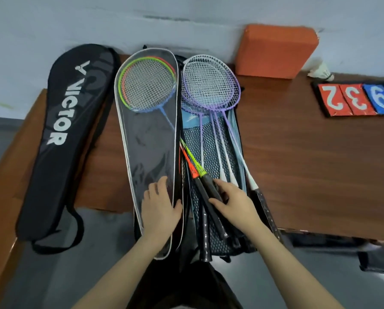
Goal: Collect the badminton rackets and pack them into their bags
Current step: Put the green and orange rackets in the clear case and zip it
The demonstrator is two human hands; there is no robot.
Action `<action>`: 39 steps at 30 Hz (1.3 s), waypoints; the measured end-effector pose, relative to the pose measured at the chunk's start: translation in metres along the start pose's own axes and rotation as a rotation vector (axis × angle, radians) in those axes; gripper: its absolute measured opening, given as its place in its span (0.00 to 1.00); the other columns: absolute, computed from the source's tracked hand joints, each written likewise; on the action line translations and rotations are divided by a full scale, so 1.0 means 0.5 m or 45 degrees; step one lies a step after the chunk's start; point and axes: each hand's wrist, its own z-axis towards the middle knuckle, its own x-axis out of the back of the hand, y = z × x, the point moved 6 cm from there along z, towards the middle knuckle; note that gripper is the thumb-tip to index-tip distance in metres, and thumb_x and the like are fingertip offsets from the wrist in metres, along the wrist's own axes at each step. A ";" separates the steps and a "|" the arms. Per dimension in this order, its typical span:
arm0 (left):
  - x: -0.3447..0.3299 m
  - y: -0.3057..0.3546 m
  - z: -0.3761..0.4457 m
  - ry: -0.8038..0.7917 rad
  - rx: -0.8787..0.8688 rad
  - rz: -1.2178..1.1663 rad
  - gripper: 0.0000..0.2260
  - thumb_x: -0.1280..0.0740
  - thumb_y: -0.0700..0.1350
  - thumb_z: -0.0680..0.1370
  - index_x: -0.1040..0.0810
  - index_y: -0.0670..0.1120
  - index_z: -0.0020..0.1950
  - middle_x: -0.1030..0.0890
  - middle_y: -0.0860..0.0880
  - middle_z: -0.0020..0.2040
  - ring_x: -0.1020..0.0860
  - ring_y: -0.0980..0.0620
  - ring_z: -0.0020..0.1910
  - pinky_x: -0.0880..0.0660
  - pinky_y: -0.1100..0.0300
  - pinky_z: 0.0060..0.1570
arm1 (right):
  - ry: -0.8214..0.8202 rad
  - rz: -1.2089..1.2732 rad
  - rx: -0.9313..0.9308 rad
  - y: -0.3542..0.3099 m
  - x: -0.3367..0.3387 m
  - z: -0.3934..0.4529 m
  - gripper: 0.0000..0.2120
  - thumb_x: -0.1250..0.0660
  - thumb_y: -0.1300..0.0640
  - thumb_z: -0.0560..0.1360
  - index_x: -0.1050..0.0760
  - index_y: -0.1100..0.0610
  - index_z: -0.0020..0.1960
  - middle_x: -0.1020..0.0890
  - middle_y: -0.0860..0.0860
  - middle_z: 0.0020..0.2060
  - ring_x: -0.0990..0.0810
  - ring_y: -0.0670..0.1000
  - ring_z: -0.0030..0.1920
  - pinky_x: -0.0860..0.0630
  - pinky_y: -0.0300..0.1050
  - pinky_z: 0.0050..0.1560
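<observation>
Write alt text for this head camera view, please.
A person's left hand presses flat on a clear racket bag while the right hand grips black racket handles. Purple rackets lie alongside; a black Victor bag lies left.

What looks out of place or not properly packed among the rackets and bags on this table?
The colourful rackets' heads sit inside the clear-fronted racket cover, but their black handles stick out sideways across the purple rackets. The black Victor bag hangs over the table's edge.

Left hand [158, 208] flat on the clear racket bag [149, 150]; right hand [233, 200] gripping the coloured rackets' handles [210, 188]; purple rackets [211, 85] beside, on the table [309, 157].
</observation>
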 end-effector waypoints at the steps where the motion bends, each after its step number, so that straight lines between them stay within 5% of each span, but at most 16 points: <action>1: 0.001 -0.001 -0.007 -0.013 0.014 -0.029 0.27 0.30 0.48 0.71 0.35 0.45 0.68 0.27 0.44 0.59 0.28 0.43 0.56 0.29 0.51 0.52 | -0.013 -0.011 -0.008 0.002 -0.003 -0.008 0.28 0.34 0.47 0.75 0.38 0.49 0.72 0.26 0.48 0.65 0.27 0.49 0.63 0.28 0.43 0.55; 5: 0.015 0.002 -0.018 -0.025 0.026 -0.286 0.17 0.34 0.42 0.75 0.28 0.46 0.63 0.23 0.49 0.56 0.25 0.49 0.55 0.28 0.57 0.50 | -0.077 -0.077 0.018 0.003 -0.017 -0.017 0.32 0.33 0.47 0.75 0.42 0.51 0.74 0.27 0.49 0.67 0.27 0.52 0.64 0.28 0.45 0.57; 8: 0.032 -0.004 -0.020 -0.011 0.104 -0.630 0.14 0.32 0.39 0.74 0.24 0.48 0.58 0.21 0.55 0.45 0.22 0.56 0.46 0.30 0.70 0.45 | -0.151 0.103 -0.074 0.000 -0.015 -0.008 0.32 0.30 0.51 0.73 0.41 0.50 0.73 0.26 0.49 0.65 0.27 0.52 0.63 0.28 0.43 0.55; 13: 0.034 -0.023 -0.013 -0.090 0.172 -0.936 0.13 0.30 0.39 0.73 0.24 0.51 0.55 0.19 0.50 0.46 0.20 0.51 0.40 0.22 0.55 0.48 | -0.172 0.481 -0.242 0.001 -0.019 0.002 0.33 0.26 0.58 0.70 0.37 0.49 0.71 0.26 0.51 0.55 0.27 0.53 0.60 0.33 0.41 0.52; 16: 0.043 -0.030 -0.014 -0.105 0.168 -1.018 0.13 0.30 0.39 0.73 0.23 0.49 0.56 0.19 0.50 0.45 0.20 0.51 0.39 0.22 0.56 0.46 | -0.182 0.612 -0.328 -0.002 -0.012 -0.001 0.33 0.25 0.60 0.68 0.35 0.51 0.69 0.27 0.46 0.45 0.26 0.51 0.52 0.32 0.41 0.51; 21: 0.044 -0.030 -0.010 -0.155 0.094 -0.910 0.14 0.29 0.39 0.72 0.23 0.50 0.56 0.18 0.53 0.45 0.20 0.58 0.44 0.24 0.62 0.50 | -0.223 0.939 -0.394 -0.056 0.008 -0.021 0.25 0.26 0.68 0.67 0.28 0.57 0.61 0.19 0.52 0.40 0.17 0.43 0.34 0.23 0.34 0.32; 27: 0.063 -0.017 -0.011 -0.112 0.078 -1.010 0.14 0.31 0.39 0.74 0.24 0.48 0.58 0.19 0.53 0.45 0.20 0.57 0.42 0.21 0.59 0.46 | -0.215 1.099 -0.431 -0.100 -0.003 -0.025 0.25 0.26 0.70 0.65 0.27 0.56 0.58 0.16 0.59 0.45 0.16 0.59 0.42 0.18 0.54 0.44; 33: 0.112 -0.023 0.011 -0.106 0.138 -1.311 0.10 0.30 0.38 0.74 0.23 0.45 0.54 0.18 0.46 0.42 0.20 0.53 0.35 0.21 0.58 0.37 | -0.185 1.077 -0.345 -0.143 -0.041 -0.015 0.23 0.24 0.67 0.64 0.25 0.58 0.57 0.17 0.58 0.46 0.16 0.54 0.42 0.19 0.51 0.47; 39: 0.128 -0.050 0.018 -0.107 0.239 -1.615 0.12 0.28 0.34 0.71 0.21 0.44 0.52 0.16 0.43 0.45 0.18 0.45 0.46 0.21 0.49 0.47 | -0.336 1.399 -0.223 -0.155 -0.050 -0.020 0.17 0.31 0.65 0.71 0.24 0.62 0.60 0.20 0.64 0.55 0.21 0.59 0.54 0.26 0.53 0.60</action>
